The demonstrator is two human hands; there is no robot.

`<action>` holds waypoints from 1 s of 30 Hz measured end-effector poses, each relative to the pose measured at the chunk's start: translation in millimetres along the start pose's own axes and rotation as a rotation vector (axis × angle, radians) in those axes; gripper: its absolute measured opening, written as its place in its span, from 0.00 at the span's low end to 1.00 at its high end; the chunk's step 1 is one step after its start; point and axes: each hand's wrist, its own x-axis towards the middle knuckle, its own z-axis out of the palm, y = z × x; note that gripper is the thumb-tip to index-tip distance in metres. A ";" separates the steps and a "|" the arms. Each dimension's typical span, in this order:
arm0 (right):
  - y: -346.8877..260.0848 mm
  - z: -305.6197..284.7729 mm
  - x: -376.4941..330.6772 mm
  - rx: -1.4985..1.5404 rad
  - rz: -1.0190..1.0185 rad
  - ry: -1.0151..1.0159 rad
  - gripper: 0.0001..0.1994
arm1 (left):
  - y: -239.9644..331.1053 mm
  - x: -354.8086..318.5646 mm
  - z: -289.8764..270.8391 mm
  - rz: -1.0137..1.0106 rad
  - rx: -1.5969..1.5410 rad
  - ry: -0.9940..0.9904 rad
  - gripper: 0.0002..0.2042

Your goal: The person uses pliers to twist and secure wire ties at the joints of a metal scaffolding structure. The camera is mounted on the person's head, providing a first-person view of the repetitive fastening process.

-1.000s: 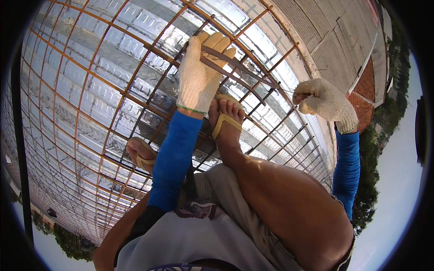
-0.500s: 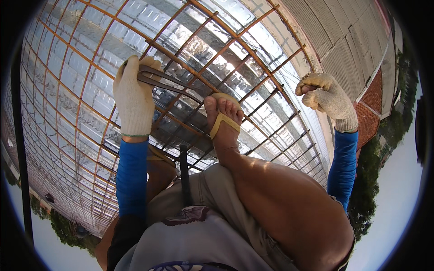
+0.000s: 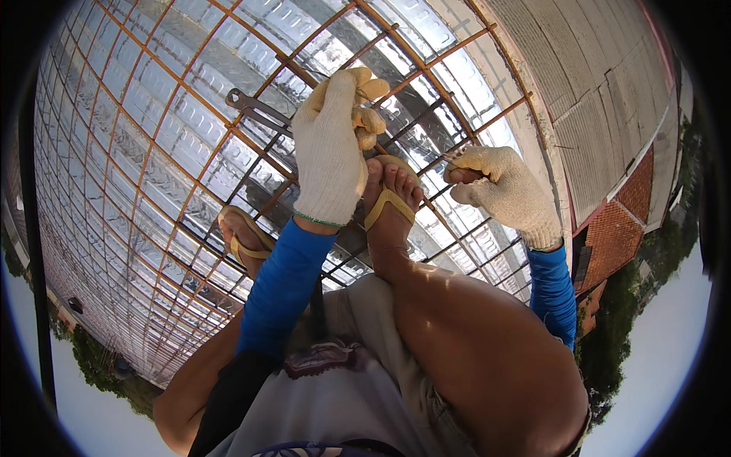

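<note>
I squat on a grid of rusty rebar (image 3: 152,152) laid over shiny corrugated metal decking (image 3: 114,114). My left hand (image 3: 331,148), in a cream knit glove and blue sleeve, grips dark metal pincers (image 3: 251,107). Their handles stick out to the left. Its fingertips sit at a bar crossing just ahead of my right foot. My right hand (image 3: 502,190), gloved the same way, is closed in a pinch beside a bar to the right of that foot. Whether it holds anything I cannot tell.
My right foot (image 3: 388,202) and left foot (image 3: 244,236), both in yellow flip-flops, rest on the bars. My bent knee (image 3: 472,350) fills the lower middle. A grey concrete edge (image 3: 601,91) and a red tiled roof (image 3: 624,198) lie to the right.
My left hand has swung right from the left side of the grid with the pincers, to the crossing ahead of my right foot. My right hand has come down and left toward the foot.
</note>
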 end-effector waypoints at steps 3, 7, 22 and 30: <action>0.4 33.8 -29.8 -0.416 -0.051 0.212 0.10 | -13.3 -1.4 -4.7 -0.058 0.045 0.061 0.15; 1.2 82.9 -60.0 -0.374 0.201 0.197 0.17 | -29.7 -10.7 7.5 -0.129 0.042 0.066 0.15; 7.4 99.3 -60.3 0.014 0.212 0.162 0.18 | -37.3 -12.1 17.9 -0.185 0.335 -0.227 0.18; 12.0 84.4 -29.3 -0.350 0.433 0.200 0.14 | -42.7 -11.4 14.7 -0.090 0.187 -0.127 0.17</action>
